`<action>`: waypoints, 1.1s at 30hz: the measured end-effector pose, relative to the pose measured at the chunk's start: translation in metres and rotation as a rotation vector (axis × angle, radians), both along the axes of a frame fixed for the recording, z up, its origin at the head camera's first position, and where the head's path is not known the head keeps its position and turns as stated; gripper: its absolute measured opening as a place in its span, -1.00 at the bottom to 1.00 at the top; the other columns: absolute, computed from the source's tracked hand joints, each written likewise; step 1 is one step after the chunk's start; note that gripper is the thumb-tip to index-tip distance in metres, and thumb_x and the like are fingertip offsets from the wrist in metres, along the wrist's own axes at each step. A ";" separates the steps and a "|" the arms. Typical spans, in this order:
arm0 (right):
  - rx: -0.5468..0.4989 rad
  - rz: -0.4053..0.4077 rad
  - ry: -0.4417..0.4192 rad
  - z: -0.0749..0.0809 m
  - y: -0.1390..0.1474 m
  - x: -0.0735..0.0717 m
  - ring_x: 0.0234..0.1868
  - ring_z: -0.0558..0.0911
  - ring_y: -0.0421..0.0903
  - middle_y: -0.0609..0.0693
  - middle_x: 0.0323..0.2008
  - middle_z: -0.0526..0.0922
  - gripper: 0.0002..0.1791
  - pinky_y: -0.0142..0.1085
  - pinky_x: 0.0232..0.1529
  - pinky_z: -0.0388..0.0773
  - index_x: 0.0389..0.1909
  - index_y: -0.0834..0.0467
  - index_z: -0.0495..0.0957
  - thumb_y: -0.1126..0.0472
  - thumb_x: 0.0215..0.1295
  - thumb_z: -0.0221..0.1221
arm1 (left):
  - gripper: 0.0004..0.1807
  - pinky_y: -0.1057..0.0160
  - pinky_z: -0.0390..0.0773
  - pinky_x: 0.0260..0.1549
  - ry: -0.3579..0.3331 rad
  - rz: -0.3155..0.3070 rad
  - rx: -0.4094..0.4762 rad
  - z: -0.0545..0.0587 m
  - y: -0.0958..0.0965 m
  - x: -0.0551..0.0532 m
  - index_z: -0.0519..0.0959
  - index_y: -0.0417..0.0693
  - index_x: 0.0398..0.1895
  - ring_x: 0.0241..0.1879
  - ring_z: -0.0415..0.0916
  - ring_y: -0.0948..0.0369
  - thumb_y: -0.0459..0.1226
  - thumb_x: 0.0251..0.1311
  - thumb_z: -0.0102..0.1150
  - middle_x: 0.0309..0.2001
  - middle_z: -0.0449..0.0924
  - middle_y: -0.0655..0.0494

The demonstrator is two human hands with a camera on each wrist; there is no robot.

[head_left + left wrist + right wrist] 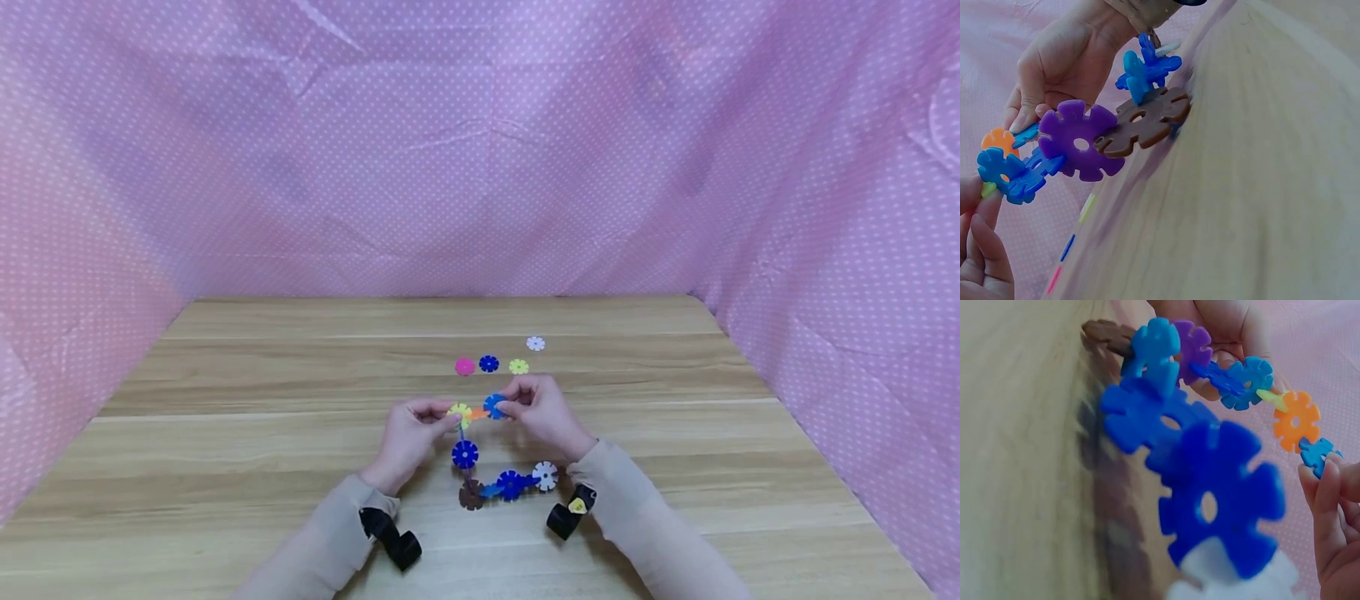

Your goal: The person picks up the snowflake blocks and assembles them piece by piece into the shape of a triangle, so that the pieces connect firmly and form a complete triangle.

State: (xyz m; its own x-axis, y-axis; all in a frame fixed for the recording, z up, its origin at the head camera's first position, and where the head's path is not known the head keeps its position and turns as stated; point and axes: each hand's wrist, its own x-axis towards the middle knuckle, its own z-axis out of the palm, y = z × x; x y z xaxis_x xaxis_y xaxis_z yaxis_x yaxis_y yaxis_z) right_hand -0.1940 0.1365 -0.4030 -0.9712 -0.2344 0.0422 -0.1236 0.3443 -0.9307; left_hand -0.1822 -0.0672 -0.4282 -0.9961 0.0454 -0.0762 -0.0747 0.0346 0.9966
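Observation:
A chain of slotted plastic snowflake discs hangs between the hands, bent into an open-sided frame. My left hand [408,435] pinches its yellow-green disc [459,420] at the upper left corner. With thumb and fingertips, my right hand [547,417] grips the light blue disc [492,407] at the upper end. An orange disc [1285,428] joins these two. Below the left hand follow blue discs, a purple disc [1060,140] and a brown disc [1129,137]. The bottom row runs right through a dark blue disc [510,490] to a white disc [551,478].
Loose discs lie flat on the wooden table [300,367] beyond the hands: pink [465,367], dark blue [489,363], yellow-green [518,367] and white [536,343]. A pink dotted curtain [480,167] encloses the back and sides. Each wrist wears a black camera.

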 end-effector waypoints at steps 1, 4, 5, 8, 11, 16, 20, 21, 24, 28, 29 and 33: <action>0.001 0.002 -0.002 0.000 0.000 0.000 -0.43 0.62 0.02 0.12 -0.44 0.67 -0.93 -0.20 -0.35 0.66 -0.36 0.34 0.60 0.49 0.10 0.23 | -0.82 0.38 0.63 -0.42 -0.003 0.000 0.006 0.000 0.000 0.000 0.66 -0.32 -0.28 -0.46 0.59 0.26 -0.53 -0.02 0.30 -0.42 0.65 0.00; 0.006 0.019 0.000 0.001 0.000 0.001 -0.45 0.61 -0.04 0.11 -0.45 0.66 -0.93 -0.20 -0.37 0.65 -0.37 0.35 0.59 0.49 0.11 0.22 | -0.81 0.39 0.63 -0.42 -0.006 0.001 0.017 -0.001 0.000 0.000 0.66 -0.34 -0.29 -0.47 0.58 0.26 -0.54 -0.04 0.31 -0.42 0.65 -0.02; 0.006 0.025 0.001 0.002 0.001 0.001 -0.45 0.62 -0.04 0.11 -0.45 0.66 -0.94 -0.20 -0.37 0.66 -0.37 0.35 0.59 0.49 0.11 0.22 | -0.81 0.39 0.63 -0.42 -0.005 0.000 0.021 -0.001 0.000 0.000 0.66 -0.35 -0.29 -0.47 0.58 0.26 -0.55 -0.04 0.31 -0.41 0.65 -0.05; 0.001 0.043 0.000 0.004 0.001 0.002 -0.44 0.63 0.01 0.10 -0.45 0.66 -0.95 -0.18 -0.35 0.66 -0.40 0.33 0.59 0.49 0.11 0.21 | -0.82 0.41 0.61 -0.44 -0.001 -0.003 0.024 -0.002 0.000 0.000 0.65 -0.37 -0.30 -0.48 0.57 0.27 -0.55 -0.05 0.31 -0.40 0.65 -0.09; -0.001 0.063 0.002 0.006 0.001 0.001 -0.41 0.65 0.08 0.11 -0.43 0.66 -0.94 -0.16 -0.32 0.67 -0.41 0.32 0.59 0.50 0.11 0.21 | -0.83 0.42 0.61 -0.45 0.007 -0.009 0.025 -0.001 -0.001 0.001 0.65 -0.39 -0.31 -0.49 0.56 0.28 -0.57 -0.05 0.30 -0.41 0.65 -0.10; 0.029 0.068 0.043 0.008 0.002 0.002 -0.38 0.64 0.09 0.11 -0.41 0.65 -0.94 -0.12 -0.31 0.67 -0.40 0.29 0.60 0.48 0.14 0.21 | -0.85 0.41 0.59 -0.44 0.033 -0.032 -0.018 0.001 -0.003 0.001 0.67 -0.32 -0.32 -0.45 0.56 0.27 -0.52 -0.02 0.31 -0.41 0.67 -0.01; 0.006 0.048 0.102 0.010 0.003 0.003 -0.40 0.63 -0.02 0.15 -0.41 0.66 -0.96 -0.07 -0.32 0.66 -0.37 0.32 0.61 0.45 0.16 0.21 | -0.84 0.39 0.57 -0.43 0.054 -0.026 -0.031 0.005 -0.005 0.000 0.67 -0.29 -0.29 -0.43 0.58 0.26 -0.49 0.00 0.32 -0.40 0.67 0.03; -0.018 0.044 0.107 0.010 0.004 0.003 -0.41 0.64 -0.07 0.18 -0.41 0.66 -0.96 -0.11 -0.32 0.67 -0.36 0.34 0.61 0.46 0.16 0.21 | -0.83 0.39 0.57 -0.42 0.056 -0.023 -0.020 0.005 -0.006 -0.001 0.67 -0.30 -0.29 -0.43 0.58 0.26 -0.49 -0.01 0.32 -0.41 0.67 0.03; -0.088 0.031 0.096 0.010 0.006 0.003 -0.45 0.64 -0.15 0.26 -0.40 0.67 -0.94 -0.20 -0.31 0.68 -0.34 0.42 0.59 0.48 0.16 0.20 | -0.82 0.39 0.58 -0.42 0.053 -0.018 0.001 0.005 -0.006 -0.001 0.65 -0.33 -0.28 -0.44 0.59 0.25 -0.50 -0.02 0.32 -0.43 0.65 0.04; -0.082 0.047 0.059 0.013 0.007 0.004 -0.40 0.67 0.08 0.24 -0.36 0.67 -0.90 -0.13 -0.28 0.68 -0.30 0.41 0.59 0.46 0.17 0.20 | -0.83 0.40 0.58 -0.39 0.058 -0.023 0.003 0.006 -0.005 -0.001 0.65 -0.32 -0.28 -0.41 0.59 0.27 -0.49 -0.01 0.32 -0.39 0.68 0.03; -0.064 0.051 0.056 0.013 0.006 0.004 -0.38 0.66 0.16 0.22 -0.37 0.67 -0.90 -0.07 -0.28 0.67 -0.30 0.39 0.59 0.45 0.17 0.20 | -0.83 0.40 0.58 -0.39 0.058 -0.022 -0.001 0.006 -0.005 -0.001 0.65 -0.31 -0.29 -0.40 0.58 0.28 -0.49 -0.01 0.32 -0.38 0.68 0.04; -0.025 0.059 0.058 0.016 0.005 0.006 -0.35 0.62 0.29 0.18 -0.39 0.67 -0.92 0.04 -0.31 0.65 -0.31 0.34 0.61 0.44 0.16 0.21 | -0.84 0.41 0.58 -0.40 0.072 -0.017 0.003 0.007 -0.004 0.000 0.65 -0.33 -0.31 -0.41 0.56 0.29 -0.53 -0.03 0.31 -0.36 0.68 -0.02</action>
State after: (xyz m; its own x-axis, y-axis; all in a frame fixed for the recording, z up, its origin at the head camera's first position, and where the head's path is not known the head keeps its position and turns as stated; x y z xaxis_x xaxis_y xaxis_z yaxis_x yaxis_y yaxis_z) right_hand -0.1878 0.1417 -0.3871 -0.9515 -0.2894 0.1043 -0.1968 0.3120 -0.9295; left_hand -0.1826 -0.0714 -0.4216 -0.9980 0.0628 -0.0044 -0.0024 0.0319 0.9995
